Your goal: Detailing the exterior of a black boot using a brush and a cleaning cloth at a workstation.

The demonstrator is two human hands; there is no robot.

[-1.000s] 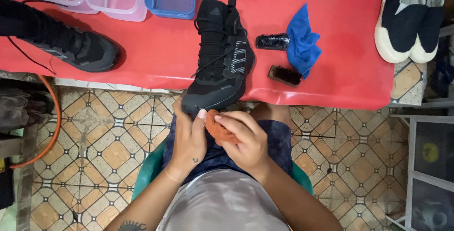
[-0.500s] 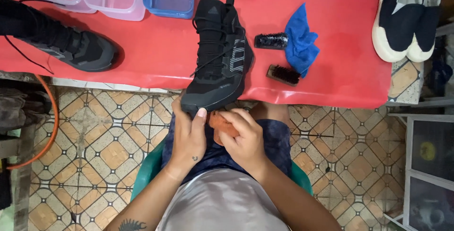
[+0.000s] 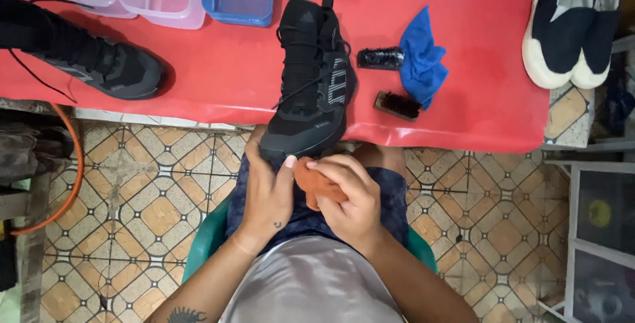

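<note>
Brushes [image 3: 395, 105], blue cloth [image 3: 420, 58] crowd right; left tabletop [image 3: 218, 65] open.

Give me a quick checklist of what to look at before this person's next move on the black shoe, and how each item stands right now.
1. Left hand steadies the black shoe at its toe: ok.
2. Right hand has a grip on the orange cloth: ok.
3. Cloth touching the shoe's toe: cannot tell, the hands hide the contact.
4. Shoe rests on the red table, toe over its near edge: ok.
5. Small dark brush and blue rag lie on the table, right of the shoe: ok.
</note>
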